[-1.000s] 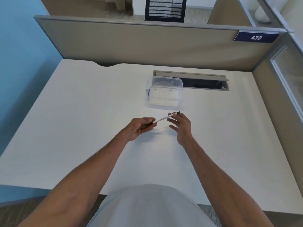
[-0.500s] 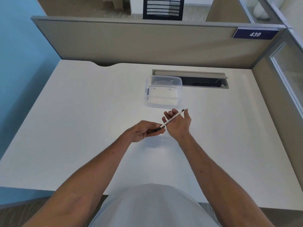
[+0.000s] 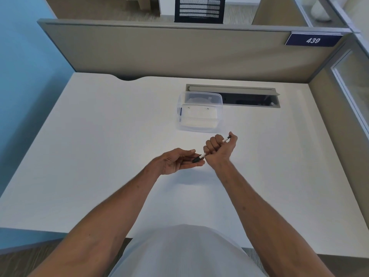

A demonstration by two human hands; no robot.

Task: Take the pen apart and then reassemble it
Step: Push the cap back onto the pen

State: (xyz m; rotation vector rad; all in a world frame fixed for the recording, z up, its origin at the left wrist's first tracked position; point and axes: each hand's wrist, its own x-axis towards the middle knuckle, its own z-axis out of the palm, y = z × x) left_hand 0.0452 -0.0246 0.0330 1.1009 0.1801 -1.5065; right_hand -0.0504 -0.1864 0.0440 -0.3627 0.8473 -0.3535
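A slim white pen (image 3: 225, 140) with a black end and a black cap runs slanted above the middle of the white desk (image 3: 99, 146). My right hand (image 3: 218, 150) is a fist closed round the pen's white barrel, and its black end sticks out by the thumb. My left hand (image 3: 177, 161) lies palm up just left of it, fingers loosely curled. The black cap (image 3: 196, 158) rests on its fingertips. I cannot tell whether the cap is off the barrel or still on it.
A clear plastic box (image 3: 199, 112) stands on the desk just beyond my hands. Behind it is an open cable slot (image 3: 249, 96) in the desk. Beige partition walls (image 3: 159, 52) close the back and right sides.
My right hand has turned and closed from open fingers into a fist round the barrel. My left hand has rolled palm up and its fingers have loosened at the cap end.
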